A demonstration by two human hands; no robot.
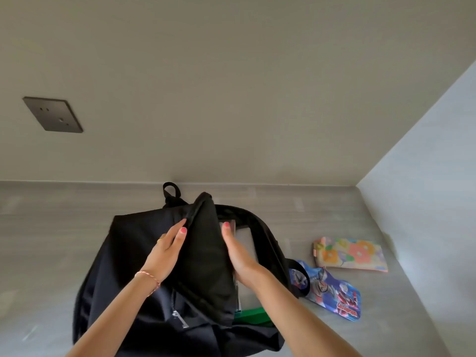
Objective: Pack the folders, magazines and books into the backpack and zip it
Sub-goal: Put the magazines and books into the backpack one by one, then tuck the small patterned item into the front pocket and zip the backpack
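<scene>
Two hands at backpack [134,253]; left hand [167,253] pinches flap [206,253]

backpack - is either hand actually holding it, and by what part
The left hand grips the backpack by the raised edge of its front flap, at the opening. The right hand reaches inside with straight fingers against the items there, gripping nothing visible.
</scene>
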